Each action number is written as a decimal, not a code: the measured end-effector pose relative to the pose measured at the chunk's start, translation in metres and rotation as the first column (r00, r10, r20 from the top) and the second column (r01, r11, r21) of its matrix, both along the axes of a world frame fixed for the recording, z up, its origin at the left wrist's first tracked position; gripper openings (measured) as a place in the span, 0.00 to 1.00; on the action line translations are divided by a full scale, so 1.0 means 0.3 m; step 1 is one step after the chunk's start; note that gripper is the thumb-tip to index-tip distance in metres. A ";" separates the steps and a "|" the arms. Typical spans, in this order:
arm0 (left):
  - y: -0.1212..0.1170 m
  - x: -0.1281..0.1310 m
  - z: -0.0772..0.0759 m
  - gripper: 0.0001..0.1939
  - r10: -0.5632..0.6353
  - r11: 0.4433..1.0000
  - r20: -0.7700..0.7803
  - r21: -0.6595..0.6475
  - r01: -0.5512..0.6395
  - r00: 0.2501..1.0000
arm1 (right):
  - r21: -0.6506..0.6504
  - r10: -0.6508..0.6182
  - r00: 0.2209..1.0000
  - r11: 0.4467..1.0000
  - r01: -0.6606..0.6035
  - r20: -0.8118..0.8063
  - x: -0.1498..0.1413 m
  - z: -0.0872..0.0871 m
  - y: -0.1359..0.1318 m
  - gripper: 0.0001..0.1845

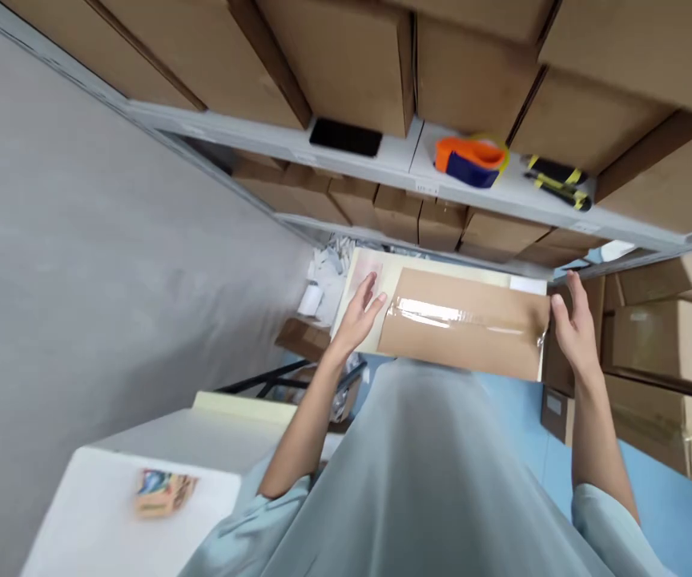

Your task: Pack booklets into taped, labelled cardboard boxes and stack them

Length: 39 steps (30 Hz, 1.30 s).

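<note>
A brown cardboard box (460, 340) lies in front of me on a pale board or tabletop (365, 276), with shiny clear tape running along its top. My left hand (356, 314) is just off the box's left end, its fingers stretched out and the thumb apart, holding nothing. At the opposite end, my right hand (575, 324) is raised with fingers extended, beside the taped right edge. Whether its thumb touches the box I cannot tell.
Shelving (400, 160) full of cardboard boxes rises ahead. On it lie a black phone-like slab (346, 137), an orange-and-blue tape dispenser (471, 162) and black-yellow cutters (557, 183). Stacked boxes (646, 336) stand right. A white table (130, 521) is lower left, beside a grey wall.
</note>
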<state>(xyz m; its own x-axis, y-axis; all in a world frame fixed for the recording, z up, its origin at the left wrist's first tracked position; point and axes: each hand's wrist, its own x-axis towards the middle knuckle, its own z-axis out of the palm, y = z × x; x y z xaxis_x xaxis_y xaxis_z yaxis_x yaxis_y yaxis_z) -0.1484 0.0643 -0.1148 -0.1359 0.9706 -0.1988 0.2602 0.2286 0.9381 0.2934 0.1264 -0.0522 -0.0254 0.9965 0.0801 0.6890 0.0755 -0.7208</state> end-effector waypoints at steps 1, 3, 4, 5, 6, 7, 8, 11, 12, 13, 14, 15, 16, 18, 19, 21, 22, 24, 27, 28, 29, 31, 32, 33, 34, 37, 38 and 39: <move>-0.038 0.011 -0.012 0.46 -0.018 0.999 0.030 -0.045 0.020 0.999 | -0.094 -0.052 0.996 0.995 0.045 -0.066 0.031 -0.048 -0.090 0.45; -0.078 0.056 -0.022 0.48 -0.075 0.993 0.061 -0.088 0.081 0.995 | -0.255 -0.138 0.981 0.962 0.100 -0.134 0.046 -0.129 -0.218 0.47; -0.084 0.082 -0.020 0.50 -0.102 0.990 0.064 -0.091 0.107 0.993 | -0.299 -0.180 0.972 0.945 0.129 -0.148 0.038 -0.160 -0.255 0.48; -0.083 0.106 -0.016 0.52 -0.118 0.989 0.059 -0.085 0.123 0.991 | -0.321 -0.217 0.964 0.934 0.159 -0.153 0.025 -0.183 -0.276 0.49; -0.078 0.127 -0.010 0.53 -0.126 0.989 0.049 -0.074 0.129 0.991 | -0.327 -0.245 0.957 0.927 0.184 -0.156 0.012 -0.199 -0.283 0.49; -0.071 0.142 -0.004 0.54 -0.127 0.990 0.034 -0.062 0.129 0.991 | -0.325 -0.259 0.952 0.925 0.197 -0.161 0.002 -0.207 -0.281 0.49; -0.066 0.152 0.001 0.54 -0.127 0.991 0.018 -0.051 0.127 0.992 | -0.321 -0.257 0.952 0.927 0.194 -0.167 -0.006 -0.210 -0.274 0.48; -0.060 0.158 0.008 0.55 -0.143 0.989 -0.035 -0.037 0.142 0.989 | -0.295 -0.193 0.969 0.945 0.142 -0.152 -0.017 -0.192 -0.251 0.48; -0.061 0.156 0.007 0.55 -0.151 0.988 -0.057 -0.040 0.149 0.987 | -0.281 -0.174 0.975 0.951 0.131 -0.135 -0.020 -0.182 -0.247 0.49; -0.063 0.153 0.006 0.55 -0.157 0.987 -0.077 -0.046 0.154 0.985 | -0.268 -0.164 0.980 0.955 0.128 -0.116 -0.024 -0.172 -0.244 0.49; -0.065 0.151 0.005 0.55 -0.159 0.987 -0.092 -0.054 0.154 0.983 | -0.257 -0.162 0.982 0.957 0.133 -0.098 -0.030 -0.162 -0.243 0.49; -0.066 0.150 0.004 0.55 -0.154 0.987 -0.102 -0.063 0.148 0.983 | -0.246 -0.167 0.983 0.959 0.143 -0.080 -0.038 -0.153 -0.241 0.49; -0.066 0.149 0.005 0.55 -0.145 0.988 -0.105 -0.071 0.138 0.984 | -0.237 -0.173 0.983 0.959 0.153 -0.065 -0.045 -0.146 -0.239 0.49; -0.061 0.149 0.010 0.51 -0.119 0.990 -0.096 -0.084 0.111 0.988 | -0.222 -0.167 0.985 0.963 0.153 -0.046 -0.058 -0.136 -0.236 0.48; -0.057 0.149 0.014 0.49 -0.102 0.992 -0.090 -0.088 0.094 0.991 | -0.216 -0.158 0.986 0.965 0.146 -0.043 -0.062 -0.134 -0.234 0.47; -0.048 0.150 0.024 0.45 -0.060 0.994 -0.088 -0.098 0.052 0.994 | -0.216 -0.147 0.988 0.967 0.135 -0.040 -0.065 -0.138 -0.232 0.44; -0.044 0.151 0.030 0.44 -0.040 0.994 -0.087 -0.101 0.031 0.995 | -0.223 -0.156 0.987 0.964 0.145 -0.035 -0.063 -0.143 -0.231 0.43; -0.037 0.152 0.039 0.42 -0.013 0.995 -0.065 -0.104 0.006 0.998 | -0.245 -0.204 0.979 0.950 0.195 -0.012 -0.061 -0.152 -0.230 0.45; -0.024 0.153 0.046 0.38 0.008 0.992 0.021 -0.126 -0.005 1.000 | -0.277 -0.246 0.969 0.931 0.237 0.003 -0.066 -0.152 -0.225 0.49; -0.019 0.155 0.047 0.36 0.024 0.990 0.050 -0.139 -0.017 0.998 | -0.283 -0.233 0.972 0.933 0.223 -0.004 -0.071 -0.147 -0.223 0.49; -0.014 0.157 0.048 0.34 0.047 0.987 0.073 -0.154 -0.036 0.996 | -0.288 -0.212 0.977 0.937 0.199 -0.014 -0.078 -0.139 -0.220 0.48; -0.008 0.164 0.050 0.31 0.093 0.980 0.095 -0.186 -0.074 0.991 | -0.292 -0.172 0.984 0.944 0.152 -0.045 -0.094 -0.122 -0.216 0.47; -0.006 0.167 0.051 0.30 0.109 0.976 0.095 -0.198 -0.088 0.990 | -0.290 -0.164 0.985 0.947 0.139 -0.061 -0.101 -0.116 -0.215 0.47; -0.006 0.169 0.051 0.30 0.115 0.974 0.087 -0.203 -0.096 0.990 | -0.289 -0.162 0.984 0.948 0.134 -0.073 -0.106 -0.112 -0.215 0.46; -0.007 0.169 0.050 0.30 0.113 0.975 0.072 -0.202 -0.096 0.991 | -0.286 -0.168 0.983 0.948 0.140 -0.078 -0.109 -0.111 -0.216 0.47; -0.013 0.149 0.038 0.31 0.081 0.982 0.013 -0.172 -0.078 0.997 | -0.315 -0.234 0.970 0.927 0.203 -0.063 -0.102 -0.120 -0.222 0.47; -0.014 0.137 0.030 0.32 0.070 0.984 -0.003 -0.164 -0.069 0.998 | -0.346 -0.262 0.964 0.910 0.228 -0.053 -0.096 -0.126 -0.223 0.48; -0.013 0.125 0.021 0.33 0.057 0.985 -0.008 -0.164 -0.058 0.998 | -0.386 -0.283 0.958 0.889 0.245 -0.043 -0.089 -0.132 -0.225 0.49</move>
